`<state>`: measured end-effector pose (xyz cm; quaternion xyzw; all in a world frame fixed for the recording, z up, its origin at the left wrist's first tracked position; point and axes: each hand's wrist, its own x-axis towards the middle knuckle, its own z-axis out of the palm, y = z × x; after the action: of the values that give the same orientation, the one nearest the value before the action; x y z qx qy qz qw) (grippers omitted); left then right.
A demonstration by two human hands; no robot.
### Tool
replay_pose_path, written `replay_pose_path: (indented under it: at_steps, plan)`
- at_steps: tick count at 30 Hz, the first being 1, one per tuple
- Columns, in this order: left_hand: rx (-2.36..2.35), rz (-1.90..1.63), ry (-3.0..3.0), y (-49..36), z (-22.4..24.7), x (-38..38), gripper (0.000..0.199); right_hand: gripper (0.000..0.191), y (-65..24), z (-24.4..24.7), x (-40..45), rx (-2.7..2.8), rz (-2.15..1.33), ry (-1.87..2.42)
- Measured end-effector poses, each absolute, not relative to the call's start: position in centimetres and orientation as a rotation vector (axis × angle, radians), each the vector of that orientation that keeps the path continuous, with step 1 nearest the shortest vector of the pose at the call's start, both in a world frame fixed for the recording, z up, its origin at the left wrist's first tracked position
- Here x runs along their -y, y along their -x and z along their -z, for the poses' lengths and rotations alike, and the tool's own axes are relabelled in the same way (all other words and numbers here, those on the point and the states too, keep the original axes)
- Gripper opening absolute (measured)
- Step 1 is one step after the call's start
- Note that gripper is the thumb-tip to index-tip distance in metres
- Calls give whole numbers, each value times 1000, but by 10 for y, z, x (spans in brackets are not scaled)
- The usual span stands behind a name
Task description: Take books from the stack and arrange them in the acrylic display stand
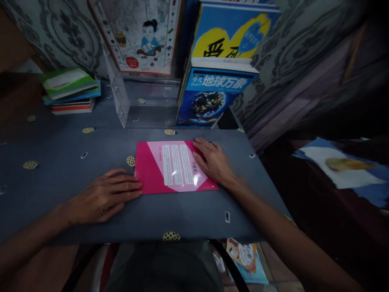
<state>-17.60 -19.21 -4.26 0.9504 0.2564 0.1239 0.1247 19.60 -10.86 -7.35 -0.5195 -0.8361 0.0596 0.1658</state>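
Observation:
A pink book (152,170) lies flat and closed on the table, turned sideways, with white text panels on its glossy cover. My left hand (106,194) rests on the table at the book's left edge, fingers stretched out and fingertips touching its lower left corner. On the book's right side lies my right hand (214,160), fingers extended over the edge of the cover. Neither hand grips the book.
Behind the book, a clear acrylic stand (121,101) holds upright books, among them a blue globe book (209,97). Several books (71,89) are stacked at the back left. The table's edge (267,178) runs along the right. More books (246,259) lie on the floor.

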Motion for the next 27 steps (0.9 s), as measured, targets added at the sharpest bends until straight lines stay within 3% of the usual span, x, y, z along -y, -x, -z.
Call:
replay_pose_path:
  at_steps: [20, 27]
  plan:
    - [-312, 46, -2950, 6, 18, 149, 41, 41, -203, 61, 105, 2119, -471, 1365]
    - [-237, -40, -3033, -35, 30, 147, 38, 40, -206, 60, 105, 2009, -556, 1328]
